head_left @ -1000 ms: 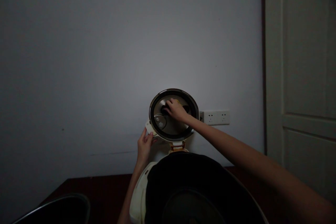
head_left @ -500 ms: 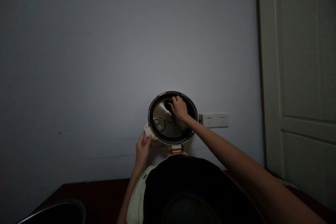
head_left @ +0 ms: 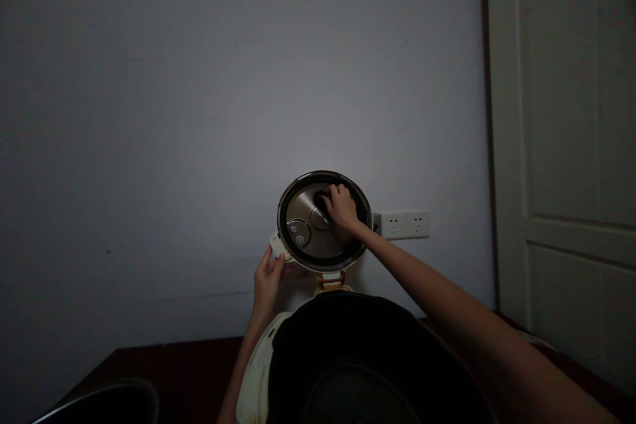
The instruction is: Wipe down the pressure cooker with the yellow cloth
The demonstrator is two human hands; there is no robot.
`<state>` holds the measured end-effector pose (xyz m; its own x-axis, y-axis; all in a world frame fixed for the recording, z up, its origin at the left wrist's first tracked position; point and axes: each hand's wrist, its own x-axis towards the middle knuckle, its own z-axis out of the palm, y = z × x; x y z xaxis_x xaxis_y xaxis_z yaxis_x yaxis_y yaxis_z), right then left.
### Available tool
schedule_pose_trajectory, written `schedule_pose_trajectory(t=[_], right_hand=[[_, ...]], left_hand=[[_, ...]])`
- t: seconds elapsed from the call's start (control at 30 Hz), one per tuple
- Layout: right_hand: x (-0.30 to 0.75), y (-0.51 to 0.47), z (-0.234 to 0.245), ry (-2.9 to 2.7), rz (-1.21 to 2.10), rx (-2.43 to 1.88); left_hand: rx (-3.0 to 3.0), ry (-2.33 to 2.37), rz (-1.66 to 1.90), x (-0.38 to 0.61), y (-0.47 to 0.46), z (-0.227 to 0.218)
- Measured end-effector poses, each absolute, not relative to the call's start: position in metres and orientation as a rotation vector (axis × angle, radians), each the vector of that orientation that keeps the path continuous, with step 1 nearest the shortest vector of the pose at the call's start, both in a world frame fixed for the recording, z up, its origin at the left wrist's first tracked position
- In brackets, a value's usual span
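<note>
An electric cooker with a white body stands in front of me, its round lid raised on an orange-stained hinge. The lid's metal inner plate faces me. My left hand grips the white tab at the lid's lower left, thumb in front. Against the upper right of the plate, my right hand is closed on a dark, soft-looking pad, mostly hidden by the fingers. Below the lid gapes the cooker's black inside.
A white wall socket strip sits right of the lid, with a dark plug beside it. The dark rim of another vessel shows at lower left on the dark red table. Behind is a plain wall; a pale door stands to the right.
My right hand has shifted slightly down and right relative to the lid, still pressing the pad there. My left hand keeps its grip on the tab. The whole view has shifted slightly.
</note>
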<state>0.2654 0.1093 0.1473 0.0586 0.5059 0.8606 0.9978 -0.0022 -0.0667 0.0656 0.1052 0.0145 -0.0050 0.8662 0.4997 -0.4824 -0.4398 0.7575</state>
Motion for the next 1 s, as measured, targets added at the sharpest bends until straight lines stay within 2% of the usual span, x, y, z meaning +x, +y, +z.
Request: schedule_pose_trajectory(t=[0.13, 0.3, 0.5, 0.67, 0.83, 1.0], right_hand=[[0.252, 0.107, 0.132, -1.434, -0.823, -1.673], [0.212, 0.102, 0.11, -1.731, -0.901, -1.541], [0.259, 0.095, 0.126, -1.584, -0.796, -1.672], [0.263, 0.086, 0.102, -1.604, -0.781, -1.739], [0.234, 0.079, 0.074, -1.983, -0.84, -1.506], [0.24, 0.079, 0.082, -2.176, -0.787, -1.189]], left_hand=[[1.185, 0.483, 1.658, 0.067, 0.106, 0.016], [1.18, 0.474, 1.656, 0.067, 0.109, 0.014], [1.194, 0.479, 1.649, 0.066, 0.108, 0.014], [1.169, 0.484, 1.673, 0.068, 0.107, 0.015], [1.138, 0.503, 1.672, 0.069, 0.107, 0.017], [1.154, 0.527, 1.673, 0.068, 0.108, 0.017]])
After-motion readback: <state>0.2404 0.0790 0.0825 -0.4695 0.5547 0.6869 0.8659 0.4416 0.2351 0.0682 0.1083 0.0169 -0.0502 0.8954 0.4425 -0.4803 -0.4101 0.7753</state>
